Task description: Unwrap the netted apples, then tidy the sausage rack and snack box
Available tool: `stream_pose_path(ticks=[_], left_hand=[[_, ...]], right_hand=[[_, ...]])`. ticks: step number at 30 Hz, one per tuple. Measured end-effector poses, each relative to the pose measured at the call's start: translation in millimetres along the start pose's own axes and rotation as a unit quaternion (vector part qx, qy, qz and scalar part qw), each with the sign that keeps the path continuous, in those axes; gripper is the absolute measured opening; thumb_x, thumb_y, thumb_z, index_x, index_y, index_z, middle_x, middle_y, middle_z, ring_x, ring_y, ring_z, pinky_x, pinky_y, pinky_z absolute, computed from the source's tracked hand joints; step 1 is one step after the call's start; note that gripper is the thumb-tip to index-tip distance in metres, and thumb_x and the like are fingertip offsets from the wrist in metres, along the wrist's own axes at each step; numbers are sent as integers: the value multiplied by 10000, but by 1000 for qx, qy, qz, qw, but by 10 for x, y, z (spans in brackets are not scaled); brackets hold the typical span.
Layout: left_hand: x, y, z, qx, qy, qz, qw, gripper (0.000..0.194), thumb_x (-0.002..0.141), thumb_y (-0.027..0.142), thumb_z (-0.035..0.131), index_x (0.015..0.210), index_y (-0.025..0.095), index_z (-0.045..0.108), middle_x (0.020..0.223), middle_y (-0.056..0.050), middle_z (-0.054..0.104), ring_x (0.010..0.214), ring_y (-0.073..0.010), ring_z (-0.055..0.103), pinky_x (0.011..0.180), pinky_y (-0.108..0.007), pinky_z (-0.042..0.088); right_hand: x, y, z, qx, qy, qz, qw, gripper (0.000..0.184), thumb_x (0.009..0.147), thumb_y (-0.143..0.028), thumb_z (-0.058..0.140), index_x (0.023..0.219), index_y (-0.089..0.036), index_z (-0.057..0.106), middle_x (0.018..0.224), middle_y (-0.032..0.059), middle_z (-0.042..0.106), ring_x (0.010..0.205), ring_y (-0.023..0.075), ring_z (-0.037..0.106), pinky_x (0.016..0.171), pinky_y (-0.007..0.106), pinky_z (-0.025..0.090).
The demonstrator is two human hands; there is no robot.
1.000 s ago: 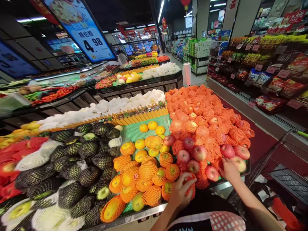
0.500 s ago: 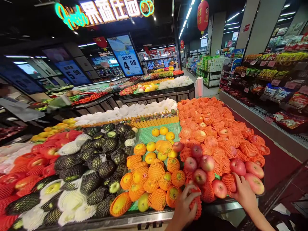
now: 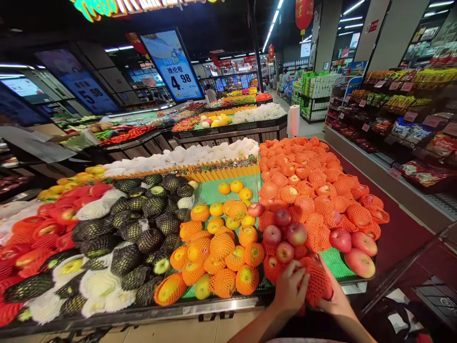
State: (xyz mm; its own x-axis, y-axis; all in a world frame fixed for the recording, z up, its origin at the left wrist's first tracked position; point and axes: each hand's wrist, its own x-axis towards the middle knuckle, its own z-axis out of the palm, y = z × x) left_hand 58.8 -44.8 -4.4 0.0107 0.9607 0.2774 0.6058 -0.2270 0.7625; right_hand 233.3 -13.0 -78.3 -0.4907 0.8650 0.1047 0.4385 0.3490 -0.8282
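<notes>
My left hand (image 3: 291,288) is at the front edge of the apple section, its fingers curled against an apple in an orange foam net (image 3: 316,281). On the other side of that netted apple, my right hand (image 3: 337,295) wraps round it. A bit of red shows under my left palm, but I cannot make out what it is. Bare red apples (image 3: 284,252) lie just beyond my left hand. To the right, more large apples (image 3: 360,263) rest on the green mat (image 3: 333,259).
Netted oranges (image 3: 221,245) fill the section to the left, with dark netted avocado-like fruit (image 3: 160,224) beyond them. Orange-netted apples (image 3: 307,176) are heaped at the back. A metal rail (image 3: 228,305) runs along the stand's front. Snack shelves (image 3: 403,119) stand at right.
My right hand has moved left, close to my left hand, and both now meet at the netted apple. Apples at the front are gone from their spot, baring green mat. The view has tilted down.
</notes>
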Motion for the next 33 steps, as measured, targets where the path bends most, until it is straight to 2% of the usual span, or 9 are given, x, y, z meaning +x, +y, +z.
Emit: stream_pose_path(ticks=[3,7,10,13,17,25,27,30,33], left_hand=[[24,-90,-140,22,69,-12,997,242,1009,250,421,993,184,654,981,-86,665,935,-198,649,836,-347,549],[64,-276,-511,36,229,-100,968,249,1033,303,409,953,187,614,975,-77,647,937,-192,624,846,-330,520],[-8,-428,-814,65,301,-111,945,278,1030,347,419,911,191,615,951,-65,626,912,-191,600,842,-322,498],[-145,-540,-1014,100,336,-102,931,270,1014,349,454,859,189,607,924,-55,604,890,-190,583,826,-313,480],[-288,-596,-1079,137,341,-103,925,236,1010,328,458,895,187,607,933,-58,599,893,-191,579,825,-317,475],[-331,-590,-997,144,323,-110,929,220,1012,305,452,911,186,608,950,-65,595,920,-191,587,849,-318,483],[-345,-592,-999,139,311,-100,935,211,1002,290,470,870,189,601,945,-59,585,915,-188,585,849,-315,484],[-351,-584,-1027,127,288,-72,946,189,965,269,531,804,192,592,927,-55,556,892,-185,576,814,-307,493],[-325,-557,-1075,114,247,-56,961,178,910,254,600,742,194,589,968,-77,582,927,-203,593,833,-326,507]], right_hand=[[2,32,-112,174,15,35,984,1057,695,-409,698,1568,-456,104,1630,49,309,1464,363,323,1152,620,328],[90,61,-456,276,68,129,950,701,966,-530,385,1586,-269,187,1457,155,538,1273,326,583,1040,541,496],[207,170,-755,134,143,120,973,644,938,-519,479,1493,-208,378,1393,162,574,1245,323,584,1045,522,484],[318,347,-928,-121,67,23,990,621,784,-305,662,1378,-206,511,1390,140,563,1288,330,520,1146,531,359],[398,583,-934,-310,-65,-35,948,665,698,-111,604,1356,-191,550,1396,135,557,1320,309,495,1211,531,235],[408,678,-939,-345,-166,-8,924,812,852,-427,613,1574,-198,321,1522,165,464,1376,334,448,1208,605,105],[432,551,-902,-362,-163,9,918,761,847,-462,617,1527,-184,420,1516,172,471,1379,382,426,1184,630,141],[528,275,-744,-371,-127,4,920,519,908,-373,545,1375,-151,587,1443,183,542,1309,367,482,1122,540,302],[665,40,-515,-355,-120,12,927,477,885,-334,575,1310,-119,593,1310,190,624,1161,335,570,1013,461,400]])
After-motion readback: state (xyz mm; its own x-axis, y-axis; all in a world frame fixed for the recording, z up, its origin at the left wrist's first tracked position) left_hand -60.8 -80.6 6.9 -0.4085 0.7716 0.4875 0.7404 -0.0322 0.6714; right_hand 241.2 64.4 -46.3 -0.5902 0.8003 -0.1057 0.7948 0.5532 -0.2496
